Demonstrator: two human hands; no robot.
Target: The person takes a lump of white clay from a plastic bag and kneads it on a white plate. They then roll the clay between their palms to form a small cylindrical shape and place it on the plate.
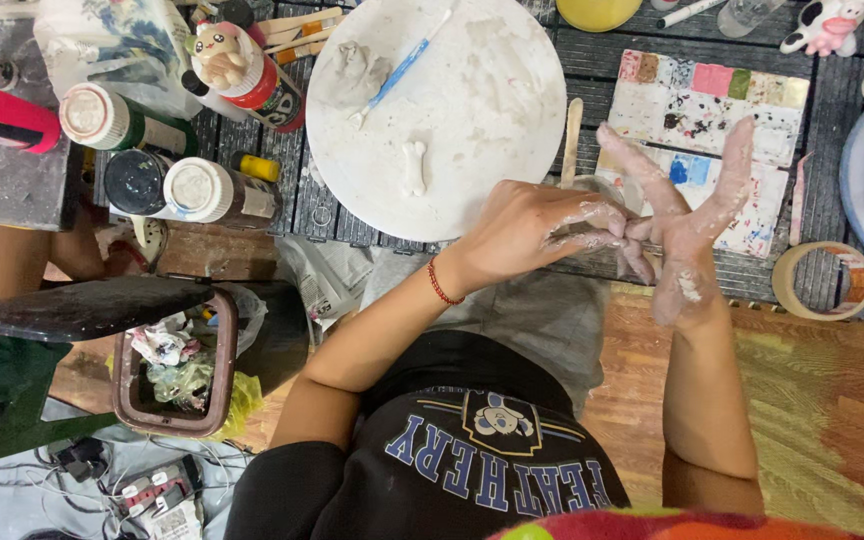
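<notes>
Right now the left hand [537, 228], smeared with pale grey clay, pinches the base of the fingers of the right hand [687, 225], which is spread wide and coated in the same clay. Both hover above the dark slatted table edge [612, 60]. Just behind them lies a paint-spattered square palette sheet [712, 110]. Further left sits a round white clay-dusted board [452, 110] carrying a small white clay bone [413, 167], a grey clay lump [350, 72] and a blue-handled brush [402, 65]. A roll of tan tape [820, 280] rests right.
</notes>
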